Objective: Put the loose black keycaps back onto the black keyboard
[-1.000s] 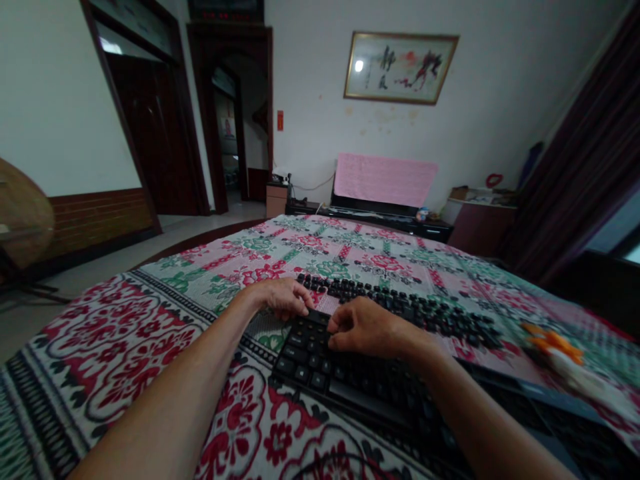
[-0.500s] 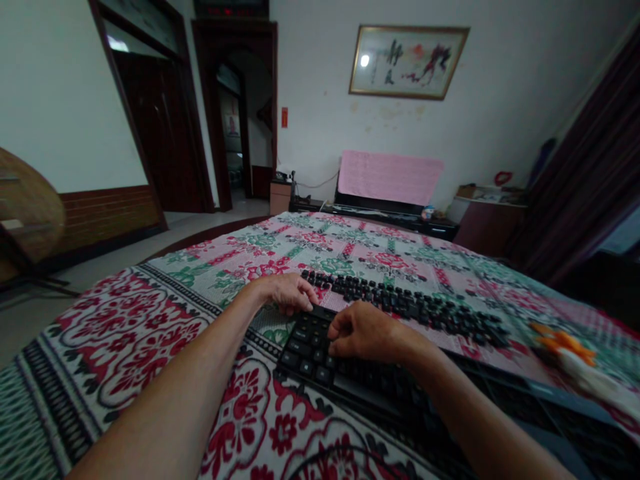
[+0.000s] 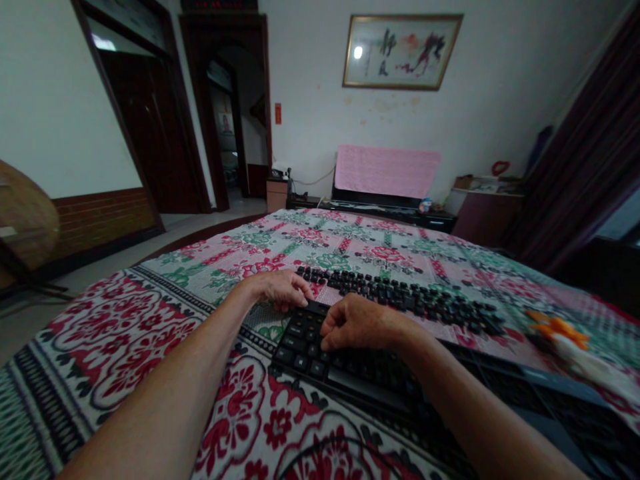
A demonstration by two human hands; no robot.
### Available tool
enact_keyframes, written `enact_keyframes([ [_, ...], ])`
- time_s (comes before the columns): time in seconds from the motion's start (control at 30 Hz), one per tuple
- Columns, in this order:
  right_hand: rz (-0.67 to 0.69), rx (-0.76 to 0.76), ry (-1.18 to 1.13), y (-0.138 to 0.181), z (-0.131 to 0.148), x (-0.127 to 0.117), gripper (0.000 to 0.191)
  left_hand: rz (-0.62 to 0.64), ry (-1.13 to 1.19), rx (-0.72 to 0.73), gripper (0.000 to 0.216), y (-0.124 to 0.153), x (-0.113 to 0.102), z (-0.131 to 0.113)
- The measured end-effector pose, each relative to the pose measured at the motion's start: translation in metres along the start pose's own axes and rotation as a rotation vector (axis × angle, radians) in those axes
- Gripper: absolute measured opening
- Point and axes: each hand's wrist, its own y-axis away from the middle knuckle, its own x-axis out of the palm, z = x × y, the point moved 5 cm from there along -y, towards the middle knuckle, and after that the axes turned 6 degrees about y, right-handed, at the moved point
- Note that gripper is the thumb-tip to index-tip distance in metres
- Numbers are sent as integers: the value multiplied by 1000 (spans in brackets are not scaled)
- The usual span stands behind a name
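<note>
A black computer keyboard (image 3: 300, 360) lies at an angle on the patterned cloth in front of me. Keycaps fill its near rows, while small brownish bare spots show in its upper left part. My left hand (image 3: 286, 291) is closed at the far left corner of the keyboard, thumb and fingers gripping its edge. Over the left part of the keys, my right hand (image 3: 353, 323) is curled with thumb and fingertips together, touching or just above them. Whatever is between those fingertips is hidden. Just beyond the keyboard, loose black keycaps (image 3: 410, 297) lie in long rows.
A floral cloth (image 3: 250, 393) covers the bed-like surface. To the right lie a dark panel with openings (image 3: 540, 393) and a blurred orange and white item (image 3: 565, 337). A thin black cable (image 3: 340, 440) curves at the near edge. A pink cloth (image 3: 385, 171) hangs by the far wall.
The view has shifted slightly, moving everything a little left in the picture. My left hand stays at the keyboard's corner; my right hand stays curled over the left keys, with little visible movement.
</note>
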Motion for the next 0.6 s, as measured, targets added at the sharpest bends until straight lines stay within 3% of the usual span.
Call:
enact_keyframes([
  [0.4, 52, 109, -66, 1, 7, 4, 18, -10, 6, -10, 35, 0, 0, 0],
  [0.6, 99, 47, -244, -1, 4, 5, 17, -10, 17, -5, 34, 1, 1, -1],
])
